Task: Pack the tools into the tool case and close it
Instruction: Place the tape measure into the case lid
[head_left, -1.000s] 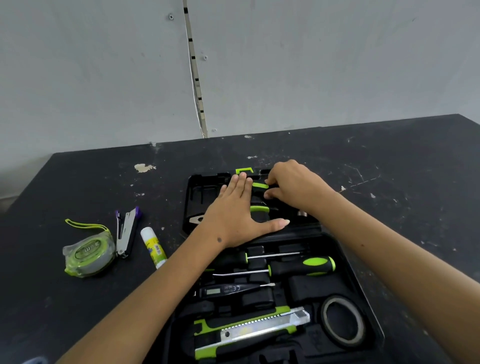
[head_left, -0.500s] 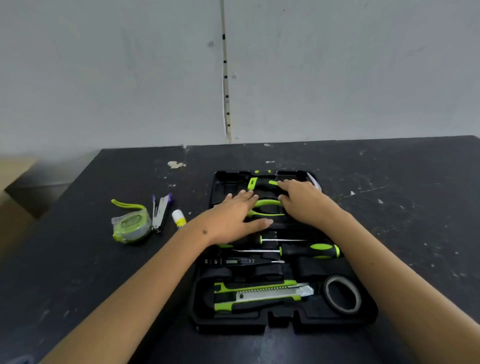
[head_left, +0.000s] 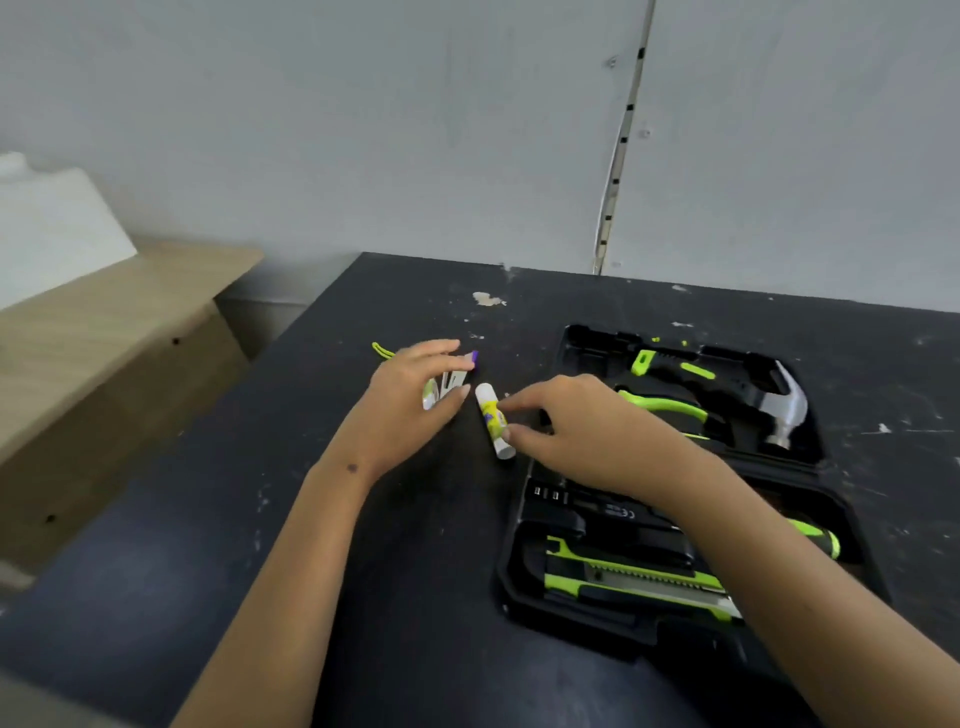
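The black tool case (head_left: 519, 597) lies open on the right of the black table. It holds a hammer (head_left: 784, 405), green pliers (head_left: 670, 405), a utility knife (head_left: 623, 577) and a screwdriver (head_left: 815, 535). Left of the case, a white and yellow glue stick (head_left: 491, 410) lies on the table. My right hand (head_left: 582, 431) reaches across the case, its thumb and forefinger tips touching the stick's right side. My left hand (head_left: 410, 395) hovers with fingers spread over the stapler (head_left: 457, 376) and the green tape measure (head_left: 430, 397), hiding most of both.
A light wooden bench (head_left: 104, 322) with a white object (head_left: 47, 228) on it stands beyond the table's left edge. A grey wall rises close behind the table. My right forearm covers the middle of the case.
Both hands left the case's lid and moved left to the loose items on the table. The view swung left, so the case now sits at the right.
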